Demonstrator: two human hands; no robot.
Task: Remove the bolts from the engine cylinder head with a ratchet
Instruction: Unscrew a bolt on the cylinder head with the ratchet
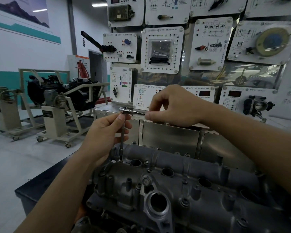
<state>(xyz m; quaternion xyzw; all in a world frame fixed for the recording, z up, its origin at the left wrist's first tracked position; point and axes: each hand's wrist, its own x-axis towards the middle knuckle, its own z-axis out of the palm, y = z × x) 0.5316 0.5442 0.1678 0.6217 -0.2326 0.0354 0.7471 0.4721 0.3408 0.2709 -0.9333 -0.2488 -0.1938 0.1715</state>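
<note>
Pinching the thin upright steel extension bar (122, 137) between thumb and fingers of the left hand (106, 132), just under the head of the chrome ratchet (126, 110), and gripping that ratchet's handle in the curled fingers of the right hand (173, 106). Meeting, at the bar's lower end, a small bolt (120, 160) at the far left corner of the grey cast-metal engine cylinder head (183, 190), lying on the dark worktop (32, 187). Backed by a stainless steel cabinet (170, 137) and white display panels (161, 49).

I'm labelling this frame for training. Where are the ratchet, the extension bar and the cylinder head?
ratchet (124, 109), head view, on its round chrome head.
extension bar (122, 140), head view, on the middle of its shaft.
cylinder head (208, 207), head view, on its bare grey top face.
</note>
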